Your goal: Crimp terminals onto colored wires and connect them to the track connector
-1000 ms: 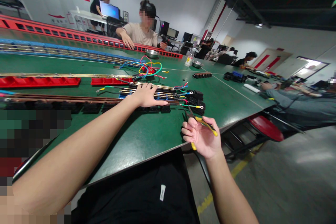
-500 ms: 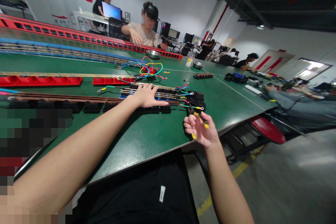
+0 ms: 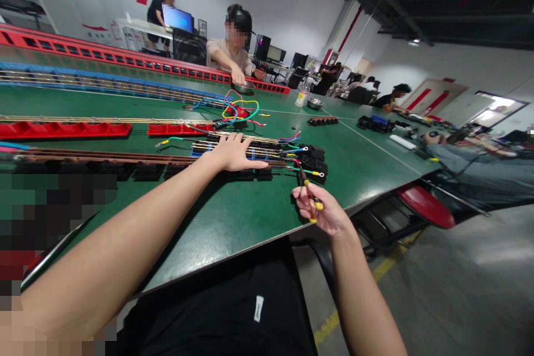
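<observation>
My left hand [image 3: 233,153] lies palm down, fingers spread, across a bundle of conductor rails [image 3: 269,154] set in black and blue holders. In my right hand [image 3: 327,211], near the table's front edge, is a pair of pliers [image 3: 307,182] with yellow and black handles. Its dark jaws point away from me, close to the wire ends beyond the rails; whether they touch a wire I cannot tell. A green wire with a ring terminal [image 3: 319,174] sticks out there. Farther back are a blue wire end [image 3: 303,149] and black end blocks [image 3: 316,153].
Long red [image 3: 125,57] and blue [image 3: 120,82] rail strips run across the green table [image 3: 233,217]. Red holders [image 3: 75,130] and a tangle of coloured wires [image 3: 242,111] lie behind my left hand. Opposite, a person reaches into a metal bowl [image 3: 244,88]. A bottle [image 3: 302,95] stands beyond.
My right hand has turned the pliers, and their handles look closer together. My left hand stays in place. The person opposite has lowered a hand to the bowl.
</observation>
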Tool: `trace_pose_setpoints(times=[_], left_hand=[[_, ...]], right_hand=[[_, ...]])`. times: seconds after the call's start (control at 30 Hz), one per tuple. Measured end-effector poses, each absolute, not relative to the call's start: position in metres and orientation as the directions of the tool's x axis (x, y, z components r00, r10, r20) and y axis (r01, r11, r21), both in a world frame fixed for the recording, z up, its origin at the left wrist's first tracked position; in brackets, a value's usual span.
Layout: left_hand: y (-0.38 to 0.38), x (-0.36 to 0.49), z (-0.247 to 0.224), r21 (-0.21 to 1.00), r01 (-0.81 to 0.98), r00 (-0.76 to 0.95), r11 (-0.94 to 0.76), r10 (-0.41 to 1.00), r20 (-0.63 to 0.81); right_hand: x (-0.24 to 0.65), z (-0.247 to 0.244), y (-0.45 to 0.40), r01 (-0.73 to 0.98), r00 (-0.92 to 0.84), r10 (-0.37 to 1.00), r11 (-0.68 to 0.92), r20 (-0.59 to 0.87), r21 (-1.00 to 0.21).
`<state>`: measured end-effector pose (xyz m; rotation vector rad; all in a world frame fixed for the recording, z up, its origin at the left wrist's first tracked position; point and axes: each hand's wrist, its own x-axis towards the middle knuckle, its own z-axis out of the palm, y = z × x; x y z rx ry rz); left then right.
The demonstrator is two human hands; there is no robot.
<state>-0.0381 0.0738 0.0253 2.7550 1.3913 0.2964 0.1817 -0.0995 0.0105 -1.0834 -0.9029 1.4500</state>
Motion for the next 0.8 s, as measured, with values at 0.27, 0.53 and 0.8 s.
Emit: trace_pose_setpoints(times=[0.27,0.53,0.8], left_hand=[[0.072,-0.038,0.027,0.122,0.797,0.577,-0.592,0.805,0.138],[0.072,-0.038,0.027,0.126,0.794,0.580,-0.595,0.803,0.139],[0.073,-0.038,0.026,0.129,0.798,0.576,-0.589,0.807,0.130]], right_hand=[[0.189,0.009,-0.104,0.205,0.148,0.983,-0.139,-0.110,-0.969],[0.199,0.010,-0.111,0.712,0.094,0.971,0.090,0.221,-0.697],[0.203,0.011,-0.114,0.854,0.053,0.950,0.117,0.307,-0.507]])
